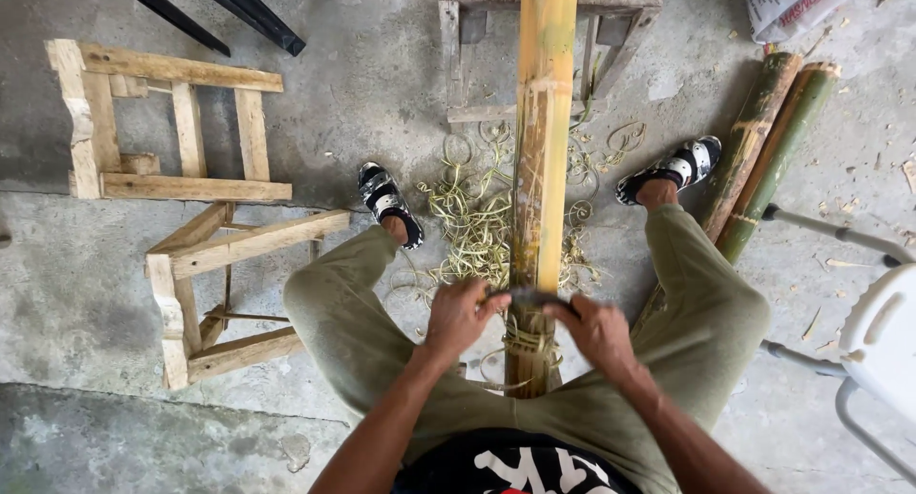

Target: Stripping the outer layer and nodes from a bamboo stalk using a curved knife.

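Observation:
A long yellow-green bamboo pole (542, 141) runs away from me between my knees, its far end resting on a wooden stand (458, 36). A dark blade (527, 297) lies across the pole. My left hand (460, 315) grips its left end and my right hand (596, 329) grips its right end. Thin curled bamboo shavings (477, 217) lie heaped on the floor under the pole, and some strips hang around the pole just below the blade.
Two rough wooden stools (172, 122) (224, 294) lie on their sides at the left. Two green bamboo poles (768, 141) lie at the right beside a white plastic chair (883, 337). My sandalled feet (389, 203) (673, 168) flank the shavings on the concrete floor.

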